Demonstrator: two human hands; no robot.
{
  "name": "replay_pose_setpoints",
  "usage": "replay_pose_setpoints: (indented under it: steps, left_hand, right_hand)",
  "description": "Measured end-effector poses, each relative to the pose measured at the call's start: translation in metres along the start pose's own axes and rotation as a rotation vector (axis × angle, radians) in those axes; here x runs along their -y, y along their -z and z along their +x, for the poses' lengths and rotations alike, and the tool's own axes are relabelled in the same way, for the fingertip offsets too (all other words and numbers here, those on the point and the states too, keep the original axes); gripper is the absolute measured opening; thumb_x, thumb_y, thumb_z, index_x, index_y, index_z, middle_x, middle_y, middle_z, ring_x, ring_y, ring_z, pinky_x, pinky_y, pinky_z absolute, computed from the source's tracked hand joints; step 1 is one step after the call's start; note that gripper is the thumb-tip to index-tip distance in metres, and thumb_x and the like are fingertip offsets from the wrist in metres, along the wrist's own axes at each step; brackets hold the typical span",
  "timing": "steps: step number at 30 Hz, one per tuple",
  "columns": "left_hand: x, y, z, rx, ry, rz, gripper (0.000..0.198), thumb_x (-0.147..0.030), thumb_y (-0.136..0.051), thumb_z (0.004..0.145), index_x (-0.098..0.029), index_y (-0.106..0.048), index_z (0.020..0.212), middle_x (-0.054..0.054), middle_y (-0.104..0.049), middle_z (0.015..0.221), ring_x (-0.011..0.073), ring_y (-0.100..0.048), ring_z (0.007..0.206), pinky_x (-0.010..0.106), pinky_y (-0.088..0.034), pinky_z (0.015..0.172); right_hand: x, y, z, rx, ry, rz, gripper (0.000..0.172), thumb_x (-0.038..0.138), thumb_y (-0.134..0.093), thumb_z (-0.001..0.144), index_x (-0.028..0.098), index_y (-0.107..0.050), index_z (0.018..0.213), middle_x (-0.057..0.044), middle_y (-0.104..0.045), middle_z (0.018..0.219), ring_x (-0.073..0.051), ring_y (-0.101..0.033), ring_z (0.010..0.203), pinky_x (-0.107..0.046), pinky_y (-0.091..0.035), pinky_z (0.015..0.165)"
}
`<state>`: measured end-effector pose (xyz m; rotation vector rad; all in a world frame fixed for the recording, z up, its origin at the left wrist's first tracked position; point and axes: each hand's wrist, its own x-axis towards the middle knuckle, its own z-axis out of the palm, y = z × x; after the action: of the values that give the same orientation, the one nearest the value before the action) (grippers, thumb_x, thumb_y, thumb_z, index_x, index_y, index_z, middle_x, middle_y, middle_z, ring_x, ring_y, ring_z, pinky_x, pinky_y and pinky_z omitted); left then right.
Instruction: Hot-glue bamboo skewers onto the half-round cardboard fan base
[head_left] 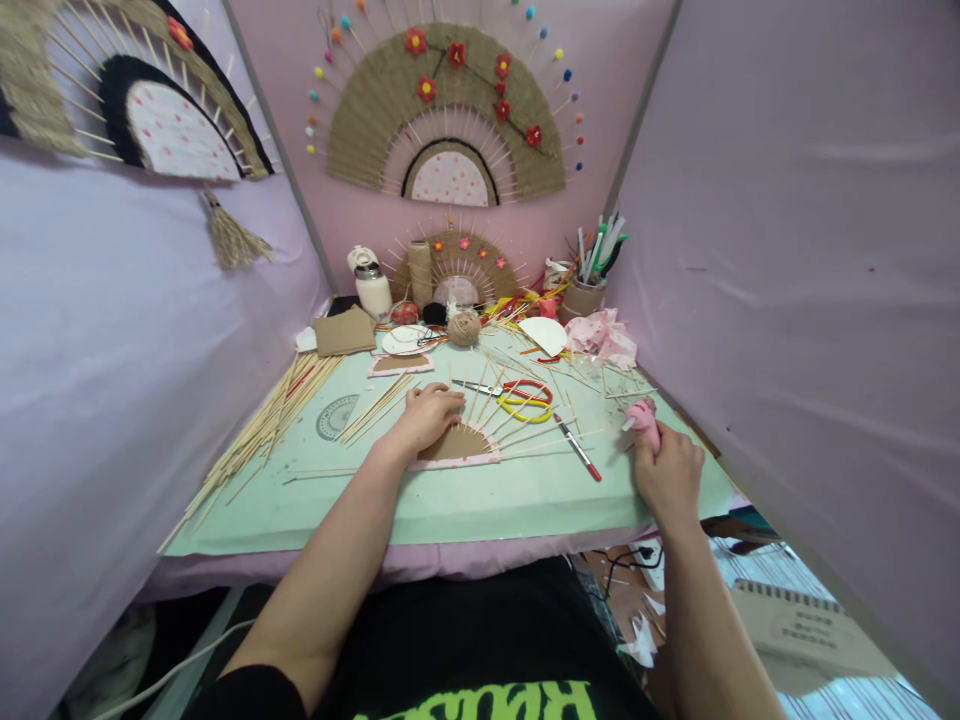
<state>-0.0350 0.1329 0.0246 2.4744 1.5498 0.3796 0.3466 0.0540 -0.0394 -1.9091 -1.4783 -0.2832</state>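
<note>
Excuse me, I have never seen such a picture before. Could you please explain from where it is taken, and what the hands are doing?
There is no machine here: these are a person's bare hands. The single picture comes from a camera worn on that person's head, looking forward and down. The left hand lies over the left part of a cardboard half-circle. The right hand holds a pink tool, perhaps a glue gun. On the pale green table also lie thin sticks, a protractor, scissors and a marker.
</note>
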Motion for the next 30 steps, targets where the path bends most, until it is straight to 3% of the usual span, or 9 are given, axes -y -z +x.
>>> replay_pose_setpoints:
  steps: [30]
  left_hand:
    - [-0.0007,-0.0002,0.0006,0.001,0.015,-0.014,0.016,-0.026,-0.058,0.089,-0.029,-0.074,0.090,-0.001,-0.066,0.134,0.0304,-0.046,0.129,0.049,-0.026,0.098]
  right_hand:
    - [-0.0009,-0.0010,-0.0001,-0.003,0.007,-0.021,0.050,0.044,-0.036,0.094,0.008,-0.065,0.114,-0.019,-0.062,0.092,-0.032,-0.051,0.089,-0.045,-0.036,0.086]
